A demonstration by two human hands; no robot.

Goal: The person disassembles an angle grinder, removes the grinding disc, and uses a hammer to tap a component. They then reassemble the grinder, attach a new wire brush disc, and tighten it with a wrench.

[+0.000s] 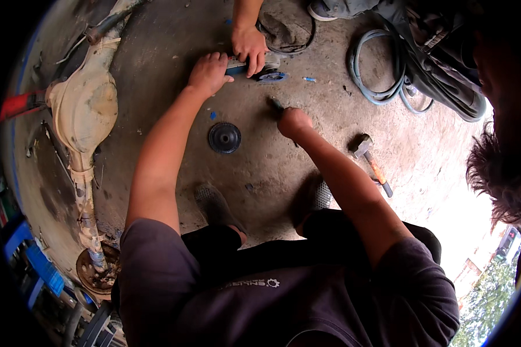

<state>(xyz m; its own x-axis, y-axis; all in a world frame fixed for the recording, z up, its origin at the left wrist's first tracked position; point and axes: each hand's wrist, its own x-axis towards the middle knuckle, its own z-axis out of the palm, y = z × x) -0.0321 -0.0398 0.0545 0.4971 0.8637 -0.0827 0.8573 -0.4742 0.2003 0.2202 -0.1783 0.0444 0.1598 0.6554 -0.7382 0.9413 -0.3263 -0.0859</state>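
My left hand [208,74] grips the near end of a blue-and-grey angle grinder [236,68] lying at the top middle. A co-worker's hand [250,47] holds it from above, near the head with its blue-rimmed guard [272,77]. My right hand [294,122] is closed around a dark, slim tool [276,104], just below and right of the grinder; its exact kind is unclear. A round black disc [224,137] rests on the concrete between my forearms. A hammer [362,147] with an orange-and-black handle lies to the right of my right forearm.
A large axle housing [84,104] runs along the left, with a red object [20,105] beside it. Coiled hoses [367,92], a dark cable loop and a person's shoe [321,10] are at the top right. Another person's head [501,179] is close at the right edge.
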